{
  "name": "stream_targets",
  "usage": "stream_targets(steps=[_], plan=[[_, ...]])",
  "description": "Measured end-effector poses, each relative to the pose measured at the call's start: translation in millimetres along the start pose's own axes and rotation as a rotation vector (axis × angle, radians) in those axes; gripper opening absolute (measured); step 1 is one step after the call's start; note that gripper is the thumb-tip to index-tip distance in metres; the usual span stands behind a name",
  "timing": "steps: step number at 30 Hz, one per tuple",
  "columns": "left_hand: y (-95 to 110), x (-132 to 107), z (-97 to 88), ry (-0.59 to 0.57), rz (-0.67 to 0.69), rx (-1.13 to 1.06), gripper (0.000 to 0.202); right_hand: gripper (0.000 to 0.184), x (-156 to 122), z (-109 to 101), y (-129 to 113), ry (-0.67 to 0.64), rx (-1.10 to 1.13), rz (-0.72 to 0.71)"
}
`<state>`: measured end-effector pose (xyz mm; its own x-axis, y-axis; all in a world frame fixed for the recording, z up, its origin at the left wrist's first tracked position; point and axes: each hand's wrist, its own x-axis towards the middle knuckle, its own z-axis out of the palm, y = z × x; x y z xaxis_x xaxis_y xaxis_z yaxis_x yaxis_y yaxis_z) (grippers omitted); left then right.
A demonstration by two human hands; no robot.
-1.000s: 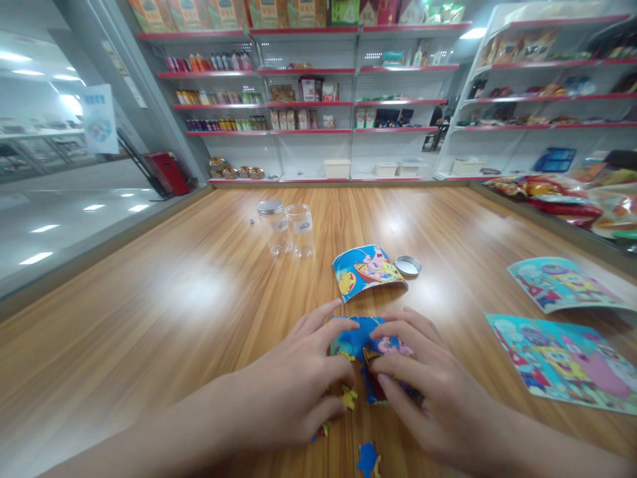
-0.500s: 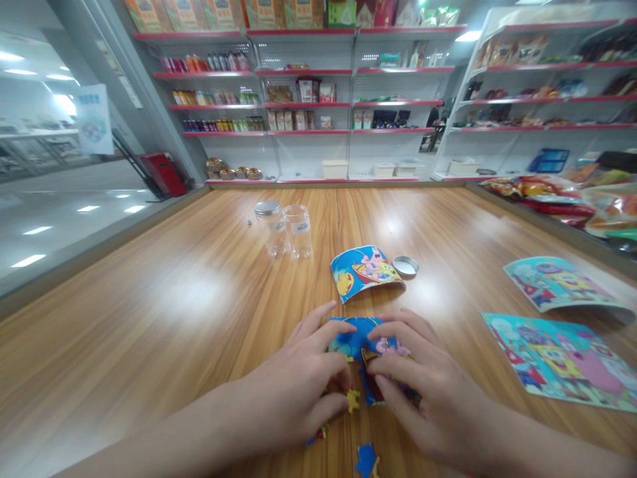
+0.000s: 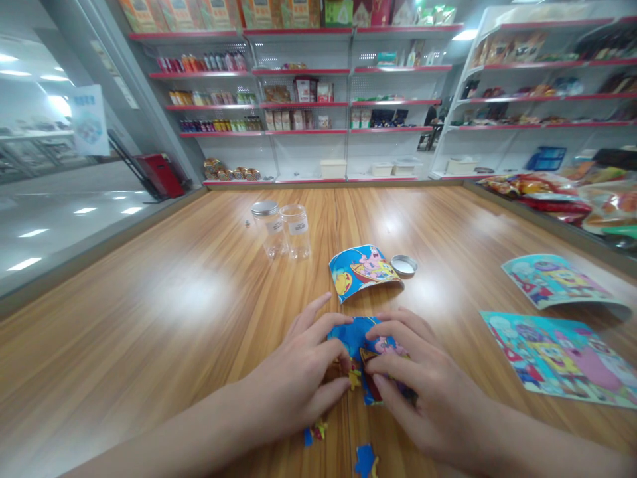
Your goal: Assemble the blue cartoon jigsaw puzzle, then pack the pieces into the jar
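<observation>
the right hand [image 3: 428, 375] is loosely open, fingers spread over the part-joined blue puzzle [image 3: 355, 334] on the wooden table [image 3: 199, 265], just this side of a curved picture card [image 3: 365, 269]. the left hand [image 3: 303, 362] curls thumb and forefinger by a yellow piece [image 3: 354, 378]; i can't tell if they pinch it, but it's closer to the puzzle than a moment ago.

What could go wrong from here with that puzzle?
The right hand, touching the flat, mostly blue jigsaw puzzle, might part its pieces. The small yellow jigsaw piece, near the left hand, could get knocked. The loose blue jigsaw piece nearest the wearer might be brushed away.
</observation>
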<state>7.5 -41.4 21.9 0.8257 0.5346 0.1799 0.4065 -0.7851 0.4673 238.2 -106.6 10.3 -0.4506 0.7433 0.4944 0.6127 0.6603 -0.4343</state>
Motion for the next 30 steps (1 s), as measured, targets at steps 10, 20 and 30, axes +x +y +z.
stream_targets(steps=[10,20,30], plan=[[-4.3,-1.4,9.9,0.15,-0.001,-0.004,0.021,0.016,-2.2,1.2,3.2,-0.015,-0.015,0.014],[-7.4,0.0,3.2,0.225,0.14,-0.025,0.029,0.025,-1.1,-2.3,-0.6,-0.081,-0.059,0.002],[-15.8,1.0,5.6,0.237,0.257,-0.014,0.034,0.022,0.0,-2.6,-0.4,-0.083,-0.063,0.004]])
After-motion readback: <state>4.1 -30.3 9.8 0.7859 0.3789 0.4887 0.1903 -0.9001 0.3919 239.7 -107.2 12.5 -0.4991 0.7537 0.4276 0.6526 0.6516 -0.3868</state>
